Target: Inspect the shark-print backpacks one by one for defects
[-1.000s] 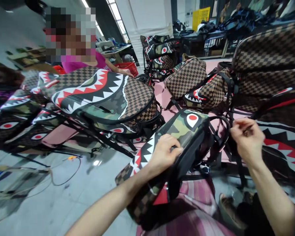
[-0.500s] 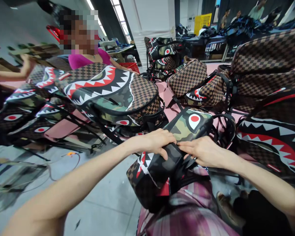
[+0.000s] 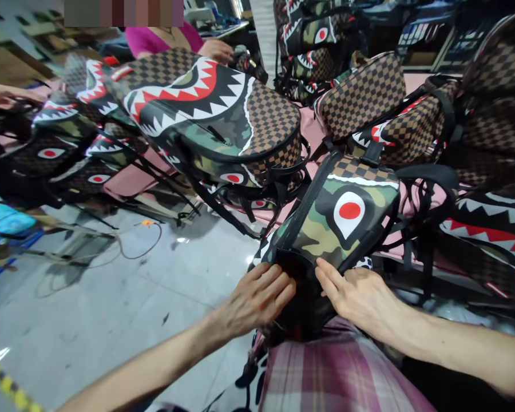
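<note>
- Bag (image 3: 349, 189), one: over plaid cloth (image 3: 326, 372); dark opening, contents too dark to tell.
- Left hand (image 3: 266, 297): fingers curled onto opening's edge, gripping bag.
- Right hand (image 3: 352, 289): partly open, fingertips touching bag beside opening.
- Other bags (image 3: 278, 117): on pink table (image 3: 311, 126).

a glossy, pale grey floor (image 3: 175, 309) fills the view from 7 to 9 o'clock, with faint seams, dark specks and bright patches of reflected light. a thin cable (image 3: 158, 243) curls over it towards 9 o'clock, and yellow-and-black striped tape (image 3: 11, 386) crosses at 8 o'clock. pink tabletops (image 3: 131, 177) run across the middle. a whitish column (image 3: 262, 40) stands at 12 o'clock, a bright window strip (image 3: 238, 8) beside it (only a sliver shows). brown boxes (image 3: 12, 66) sit at 10 o'clock.
</note>
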The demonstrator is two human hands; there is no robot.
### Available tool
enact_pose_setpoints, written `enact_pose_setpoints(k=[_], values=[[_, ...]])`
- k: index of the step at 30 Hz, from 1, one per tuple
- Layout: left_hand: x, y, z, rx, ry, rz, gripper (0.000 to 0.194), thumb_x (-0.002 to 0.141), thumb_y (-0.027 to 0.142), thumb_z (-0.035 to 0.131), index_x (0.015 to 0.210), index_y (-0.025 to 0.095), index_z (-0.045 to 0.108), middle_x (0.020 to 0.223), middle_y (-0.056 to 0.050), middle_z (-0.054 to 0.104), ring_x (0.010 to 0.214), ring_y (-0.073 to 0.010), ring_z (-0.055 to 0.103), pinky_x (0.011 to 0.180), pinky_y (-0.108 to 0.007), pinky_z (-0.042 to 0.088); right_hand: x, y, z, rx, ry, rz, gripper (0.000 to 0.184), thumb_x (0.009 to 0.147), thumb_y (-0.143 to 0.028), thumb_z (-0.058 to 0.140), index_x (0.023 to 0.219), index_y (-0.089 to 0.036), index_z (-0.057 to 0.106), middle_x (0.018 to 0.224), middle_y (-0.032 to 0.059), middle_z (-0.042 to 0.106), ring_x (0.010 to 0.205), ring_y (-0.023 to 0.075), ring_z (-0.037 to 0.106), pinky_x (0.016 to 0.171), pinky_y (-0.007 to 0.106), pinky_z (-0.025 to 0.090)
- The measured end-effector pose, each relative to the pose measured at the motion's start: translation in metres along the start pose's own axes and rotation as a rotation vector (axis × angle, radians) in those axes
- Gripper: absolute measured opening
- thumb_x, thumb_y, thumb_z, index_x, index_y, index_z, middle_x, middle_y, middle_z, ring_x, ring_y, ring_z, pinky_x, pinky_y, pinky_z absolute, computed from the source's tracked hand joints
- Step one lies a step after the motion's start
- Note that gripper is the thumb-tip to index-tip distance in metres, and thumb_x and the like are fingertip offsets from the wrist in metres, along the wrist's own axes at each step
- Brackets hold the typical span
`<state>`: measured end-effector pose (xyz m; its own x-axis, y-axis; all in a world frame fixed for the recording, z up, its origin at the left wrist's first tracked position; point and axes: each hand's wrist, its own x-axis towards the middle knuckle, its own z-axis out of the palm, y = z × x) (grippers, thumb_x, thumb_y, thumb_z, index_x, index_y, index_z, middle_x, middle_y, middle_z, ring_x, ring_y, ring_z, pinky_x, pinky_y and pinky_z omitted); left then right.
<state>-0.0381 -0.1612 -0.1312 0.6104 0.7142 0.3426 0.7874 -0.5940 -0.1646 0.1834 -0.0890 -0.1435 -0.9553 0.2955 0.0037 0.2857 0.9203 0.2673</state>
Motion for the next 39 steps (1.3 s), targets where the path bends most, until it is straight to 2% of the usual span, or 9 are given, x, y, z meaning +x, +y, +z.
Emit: enact_pose_setpoints(k=[4,7,11,15,19,27,32,35,39], values=[[-0.007,-0.003,0.001,-0.058,0.013,-0.049,0.015,0.091,0.01,0.041,0.085,0.014,0.053,0.071,-0.001,0.052,0.069,-0.0153,0.043,0.064,-0.03,0.031,0.002,0.002,-0.01,0.141,0.018,-0.017,0.044,0.083,-0.009,0.047,0.127,-0.01,0.051,0.137,0.0173,0.044,0.06,0.0183,0.062,0.049,0.032,0.047],[-0.014,-0.006,0.002,-0.142,0.072,-0.053,0.022,0.095,0.012,0.033,0.09,0.015,0.054,0.078,-0.003,0.056,0.075,-0.0158,0.046,0.068,-0.031,0.032,-0.01,0.035,-0.034,0.454,0.292,-0.048,0.031,0.091,-0.018,0.042,0.116,-0.017,0.059,0.122,0.0105,0.06,0.076,0.0174,0.067,0.059,0.028,0.051],[-0.023,-0.011,0.014,-0.235,0.183,-0.03,0.029,0.096,0.014,0.028,0.082,0.016,0.053,0.072,-0.001,0.054,0.068,-0.0142,0.042,0.065,-0.03,0.029,-0.035,0.114,-0.058,0.551,0.849,0.606,0.03,0.093,-0.028,0.039,0.107,-0.021,0.064,0.105,0.0064,0.068,0.099,0.0206,0.062,0.081,0.032,0.05],[-0.027,-0.011,0.025,-0.228,0.203,-0.011,0.032,0.096,0.015,0.028,0.074,0.017,0.051,0.064,0.0,0.048,0.061,-0.014,0.039,0.059,-0.029,0.026,-0.05,0.168,-0.036,0.82,0.575,0.981,0.033,0.082,-0.046,0.054,0.075,-0.016,0.066,0.073,0.0057,0.066,0.075,0.0225,0.063,0.065,0.03,0.049],[-0.035,-0.011,0.021,-0.185,0.227,-0.04,0.03,0.094,0.011,0.03,0.073,0.018,0.051,0.064,0.0,0.051,0.062,-0.0142,0.043,0.059,-0.028,0.028,-0.05,0.15,-0.032,1.373,0.636,0.926,0.04,0.07,-0.054,0.067,0.066,-0.016,0.055,0.055,-0.0018,0.05,0.047,0.0106,0.045,0.041,0.02,0.034],[0.014,-0.054,0.011,-0.005,0.491,-0.013,0.026,0.09,0.009,0.037,0.073,0.016,0.055,0.069,-0.004,0.055,0.072,-0.0169,0.049,0.062,-0.03,0.03,-0.041,0.115,-0.154,1.321,1.14,0.352,0.034,0.068,-0.046,0.074,0.075,-0.02,0.053,0.066,-0.002,0.052,0.054,0.0106,0.049,0.046,0.019,0.04],[0.064,-0.058,0.069,0.032,0.448,0.038,0.032,0.088,0.008,0.036,0.061,0.017,0.05,0.058,-0.001,0.045,0.06,-0.0146,0.039,0.061,-0.03,0.027,-0.054,0.143,-0.092,1.251,0.871,0.648,0.028,0.072,-0.043,0.069,0.081,-0.018,0.059,0.067,0.0005,0.057,0.055,0.0123,0.052,0.047,0.021,0.04],[0.082,-0.048,0.098,-0.054,0.437,-0.043,0.029,0.088,0.009,0.038,0.066,0.017,0.054,0.063,-0.002,0.049,0.063,-0.0149,0.041,0.061,-0.03,0.028,-0.058,0.181,-0.05,1.159,0.965,0.885,0.028,0.069,-0.04,0.069,0.083,-0.017,0.062,0.065,-0.0007,0.057,0.052,0.0111,0.049,0.045,0.02,0.039],[0.097,-0.041,0.099,-0.241,0.426,-0.083,0.016,0.088,0.018,0.049,0.076,0.018,0.06,0.07,-0.001,0.056,0.07,-0.0146,0.047,0.064,-0.03,0.032,-0.054,0.224,-0.041,1.114,1.052,0.979,0.03,0.062,-0.037,0.072,0.085,-0.018,0.065,0.069,-0.0007,0.059,0.054,0.0106,0.05,0.048,0.02,0.041]])
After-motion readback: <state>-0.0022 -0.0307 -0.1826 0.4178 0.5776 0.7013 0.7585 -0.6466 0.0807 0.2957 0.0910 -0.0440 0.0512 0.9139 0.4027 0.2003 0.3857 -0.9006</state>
